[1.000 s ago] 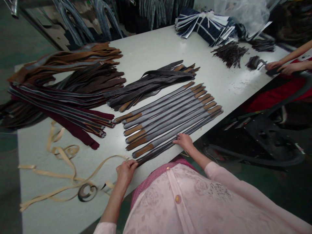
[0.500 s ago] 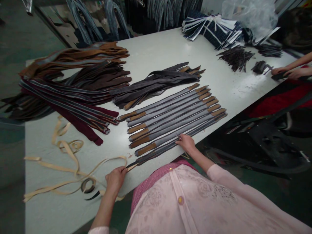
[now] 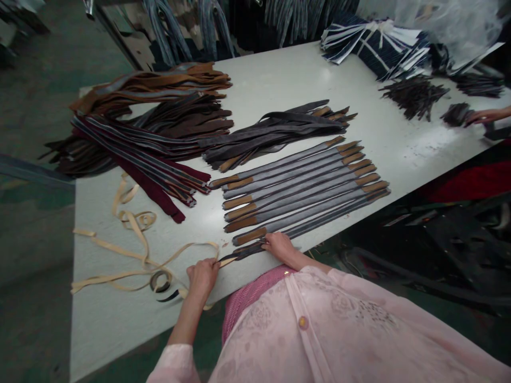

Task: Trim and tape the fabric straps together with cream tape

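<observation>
My left hand (image 3: 203,277) is closed at the table's front edge, pinching the end of a thin tan tape (image 3: 228,262) and a dark end of fabric. Farther right, my right hand (image 3: 279,247) presses closed fingers on a dark grey fabric strip (image 3: 251,250), the nearest of a row. Its fingertips are partly hidden, and a small shiny bit shows by them. Behind it, several grey fabric strips (image 3: 295,187) with brown ends lie side by side. Loose tan tape (image 3: 120,248) curls left of my left hand, around a small dark roll (image 3: 160,281).
Maroon strips (image 3: 131,159), brown strips (image 3: 159,80) and a dark grey pile (image 3: 275,130) lie farther back on the white table (image 3: 99,330). Dark scraps (image 3: 415,97) and a navy bundle (image 3: 371,45) sit at the right. A co-worker's hand (image 3: 485,116) reaches in there.
My right hand has slid left along the nearest strip, closer to my left hand. The left hand keeps its hold. The whole view has shifted; the co-worker's hand now touches the small dark bundle.
</observation>
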A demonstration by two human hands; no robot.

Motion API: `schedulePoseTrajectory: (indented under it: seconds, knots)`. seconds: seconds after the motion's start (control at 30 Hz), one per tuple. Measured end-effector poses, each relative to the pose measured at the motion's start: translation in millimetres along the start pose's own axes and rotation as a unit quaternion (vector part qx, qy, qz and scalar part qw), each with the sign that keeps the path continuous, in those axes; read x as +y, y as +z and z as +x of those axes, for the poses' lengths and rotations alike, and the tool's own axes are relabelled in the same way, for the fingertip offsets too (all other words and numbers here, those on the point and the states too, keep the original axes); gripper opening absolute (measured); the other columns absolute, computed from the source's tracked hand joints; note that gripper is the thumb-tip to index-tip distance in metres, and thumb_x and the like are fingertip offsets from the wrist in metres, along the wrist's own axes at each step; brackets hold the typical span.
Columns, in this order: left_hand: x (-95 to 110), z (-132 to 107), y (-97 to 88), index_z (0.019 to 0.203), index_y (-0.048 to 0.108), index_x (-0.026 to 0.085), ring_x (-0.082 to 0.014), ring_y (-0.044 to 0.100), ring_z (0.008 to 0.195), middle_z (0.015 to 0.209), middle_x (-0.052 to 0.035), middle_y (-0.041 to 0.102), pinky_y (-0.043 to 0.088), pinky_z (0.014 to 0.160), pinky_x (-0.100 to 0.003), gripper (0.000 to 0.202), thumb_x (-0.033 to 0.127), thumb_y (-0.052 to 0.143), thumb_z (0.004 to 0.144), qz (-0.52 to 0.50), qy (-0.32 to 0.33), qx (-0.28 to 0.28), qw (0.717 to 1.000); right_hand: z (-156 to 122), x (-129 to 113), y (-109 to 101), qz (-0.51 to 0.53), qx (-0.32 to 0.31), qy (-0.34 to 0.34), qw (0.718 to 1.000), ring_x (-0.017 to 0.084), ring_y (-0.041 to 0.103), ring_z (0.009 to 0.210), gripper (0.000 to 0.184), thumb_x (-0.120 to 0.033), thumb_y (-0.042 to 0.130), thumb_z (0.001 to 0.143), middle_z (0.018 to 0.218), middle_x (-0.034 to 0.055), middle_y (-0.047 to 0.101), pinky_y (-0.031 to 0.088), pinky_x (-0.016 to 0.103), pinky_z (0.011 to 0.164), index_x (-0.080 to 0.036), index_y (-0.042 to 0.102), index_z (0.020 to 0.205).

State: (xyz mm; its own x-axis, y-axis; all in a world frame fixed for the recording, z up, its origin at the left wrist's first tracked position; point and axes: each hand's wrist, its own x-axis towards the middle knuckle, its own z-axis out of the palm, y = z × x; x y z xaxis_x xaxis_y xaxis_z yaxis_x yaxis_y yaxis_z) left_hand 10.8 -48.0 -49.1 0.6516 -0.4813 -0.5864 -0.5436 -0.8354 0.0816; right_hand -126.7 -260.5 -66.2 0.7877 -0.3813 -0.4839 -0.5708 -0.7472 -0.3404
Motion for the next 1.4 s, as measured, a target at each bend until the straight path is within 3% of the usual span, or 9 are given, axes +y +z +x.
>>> schedulePoseTrajectory:
  seconds: [0.17, 0.37, 0.6, 0.73, 0.87, 1.13, 1.23, 1.33, 1.4]
  knots:
    - [-1.8, 0.2, -4.7, 0.077, 0.064, 0.023, -0.0249, 0.057, 0.085, 0.085, -0.0073, 0.067, 0.033, 0.072, -0.037, 0.033, 0.035, 0.033, 0.080, 0.021, 0.022, 0.019, 0.999, 14.6, -28.3, 6.0, -0.012, -0.029, -0.034, 0.999, 0.023, 0.060, 0.085, 0.026, -0.039, 0.052, 0.076, 0.088, 0.0097, 0.066, 0.041, 0.030, 0.069, -0.020, 0.063, 0.089]
    - [-41.9, -12.5, -14.9, 0.082, 0.065, 0.024, -0.0237, 0.056, 0.087, 0.086, -0.0060, 0.067, 0.032, 0.069, -0.033, 0.030, 0.029, 0.035, 0.079, 0.049, 0.011, 0.057, 0.997, 18.0, -37.4, 12.2, -0.006, -0.034, -0.005, 0.999, 0.023, 0.059, 0.087, 0.035, -0.049, 0.054, 0.072, 0.089, 0.0092, 0.066, 0.042, 0.031, 0.073, -0.020, 0.063, 0.090]
    - [-58.4, -24.7, -10.2, 0.073, 0.061, 0.019, -0.0164, 0.054, 0.072, 0.072, -0.0038, 0.063, 0.030, 0.061, -0.025, 0.025, 0.028, 0.039, 0.078, -0.063, 0.024, 0.028, 0.997, 15.0, -40.6, 10.6, -0.022, -0.024, -0.006, 0.999, 0.025, 0.059, 0.087, 0.045, -0.056, 0.050, 0.071, 0.089, 0.0126, 0.065, 0.042, 0.033, 0.072, -0.017, 0.062, 0.090]
    - [-58.8, -26.7, -9.6, 0.061, 0.054, 0.017, -0.0119, 0.042, 0.056, 0.054, 0.0027, 0.045, 0.024, 0.053, -0.022, 0.030, 0.040, 0.042, 0.076, -0.178, 0.045, -0.015, 0.983, 11.8, -41.5, 9.5, -0.033, -0.017, 0.002, 0.999, 0.025, 0.059, 0.087, 0.043, -0.055, 0.051, 0.072, 0.088, 0.0126, 0.065, 0.041, 0.033, 0.073, -0.017, 0.060, 0.091]
    - [-56.9, -26.4, -16.4, 0.058, 0.048, 0.018, -0.0096, 0.030, 0.050, 0.050, 0.0056, 0.031, 0.020, 0.048, -0.022, 0.037, 0.050, 0.041, 0.074, -0.282, 0.075, -0.066, 0.954, 5.3, -52.8, 12.6, -0.017, 0.003, -0.008, 1.000, 0.023, 0.059, 0.087, 0.035, -0.047, 0.052, 0.075, 0.091, 0.0101, 0.064, 0.041, 0.031, 0.073, -0.018, 0.057, 0.095]
    - [-70.4, -17.2, -32.9, 0.051, 0.048, 0.019, -0.0110, 0.035, 0.051, 0.047, 0.0041, 0.037, 0.021, 0.051, -0.024, 0.033, 0.044, 0.044, 0.072, -0.202, 0.091, -0.062, 0.973, 5.6, -82.2, 33.1, 0.034, 0.015, 0.065, 0.997, 0.020, 0.059, 0.083, 0.029, -0.044, 0.058, 0.069, 0.086, 0.0059, 0.065, 0.039, 0.026, 0.067, -0.020, 0.060, 0.086]
    - [-81.6, -17.1, -39.1, 0.054, 0.053, 0.018, -0.0106, 0.033, 0.050, 0.048, 0.0043, 0.037, 0.022, 0.050, -0.023, 0.032, 0.045, 0.047, 0.069, -0.257, 0.115, -0.121, 0.952, 11.2, -85.3, 33.7, 0.038, 0.014, 0.100, 0.994, 0.020, 0.059, 0.083, 0.028, -0.043, 0.062, 0.065, 0.086, 0.0053, 0.064, 0.039, 0.026, 0.065, -0.021, 0.061, 0.083]
    - [-82.0, -17.4, -42.9, 0.062, 0.058, 0.016, -0.0101, 0.032, 0.049, 0.048, 0.0042, 0.038, 0.024, 0.050, -0.023, 0.036, 0.049, 0.046, 0.069, -0.373, 0.120, -0.178, 0.903, 9.3, -86.9, 29.5, 0.053, 0.010, 0.100, 0.994, 0.021, 0.058, 0.084, 0.031, -0.045, 0.061, 0.065, 0.086, 0.0056, 0.064, 0.038, 0.027, 0.065, -0.021, 0.060, 0.085]
    - [-76.8, -17.0, -41.8, 0.064, 0.058, 0.014, -0.0095, 0.031, 0.049, 0.049, 0.0039, 0.040, 0.026, 0.051, -0.022, 0.038, 0.050, 0.047, 0.069, -0.445, 0.105, -0.187, 0.869, -0.6, -86.4, 27.8, 0.089, 0.028, 0.073, 0.993, 0.020, 0.057, 0.086, 0.038, -0.048, 0.056, 0.070, 0.090, 0.0047, 0.063, 0.038, 0.027, 0.066, -0.021, 0.056, 0.097]
